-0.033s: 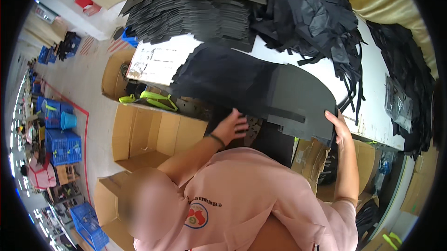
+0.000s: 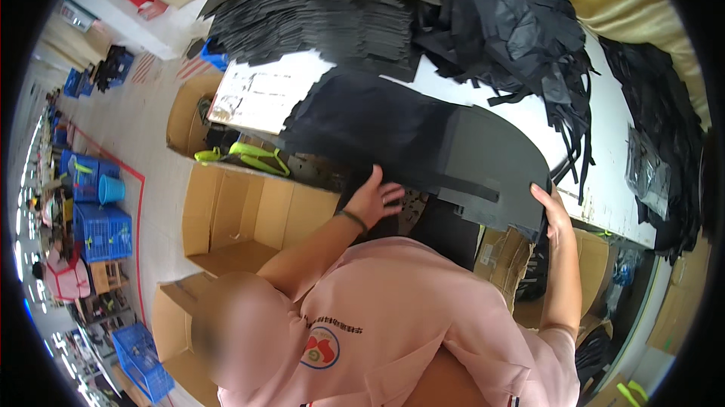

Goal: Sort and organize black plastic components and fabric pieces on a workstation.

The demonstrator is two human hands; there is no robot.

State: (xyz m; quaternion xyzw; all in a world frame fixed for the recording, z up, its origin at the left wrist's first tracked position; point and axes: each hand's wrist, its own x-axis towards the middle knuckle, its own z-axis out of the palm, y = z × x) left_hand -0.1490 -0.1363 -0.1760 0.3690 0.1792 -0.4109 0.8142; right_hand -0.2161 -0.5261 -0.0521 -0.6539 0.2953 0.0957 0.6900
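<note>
A long dark panel lies near the front edge of the white table, overhanging it toward me. Black cloth makes up its left part; the right part is a stiff grey sheet with a rounded end. A narrow black strip runs along its near side. My right hand grips the rounded end, thumb on top and fingers beneath, partly hidden. Just below the near edge of the cloth is my left hand, fingers spread and holding nothing. Whether its thumb touches the cloth I cannot tell.
Stacked grey sheets stand at the far side of the white table. Right of them is a heap of black cloth pieces with straps. Open cardboard boxes stand below on the left, with blue crates farther off.
My left hand has shifted slightly, its thumb now pointing up and its fingers more spread. My right hand keeps its grip, and the panel has barely moved.
</note>
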